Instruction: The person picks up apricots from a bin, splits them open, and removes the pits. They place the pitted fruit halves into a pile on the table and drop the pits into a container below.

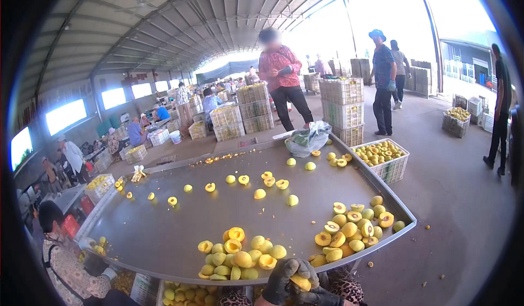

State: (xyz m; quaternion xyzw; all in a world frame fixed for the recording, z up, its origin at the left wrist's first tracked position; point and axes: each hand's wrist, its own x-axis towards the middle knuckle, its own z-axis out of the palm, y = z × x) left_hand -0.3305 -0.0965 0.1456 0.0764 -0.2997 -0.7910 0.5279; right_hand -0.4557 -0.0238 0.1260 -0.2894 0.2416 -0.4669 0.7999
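Note:
Low at the near table edge, my left hand [286,280] in a dark glove is closed round a yellow peach [301,282]. My right hand [323,297], also in a dark glove, curls against the peach from below and to the right. Whether a tool is between the hands is hidden. Left of them on the metal table [164,224] lies a pile of peach halves [243,258], some with hollow centres. A second pile of peaches [352,229], several cut with stones showing, lies to the right. Scattered halves [269,181] dot the middle.
A plastic bag [308,141] and a pale glove [138,173] lie on the table's far side. A crate of peaches [382,159] stands off the right edge. One person [73,257] sits at left; another [281,71] stands beyond the table. Stacked crates [343,101] stand behind.

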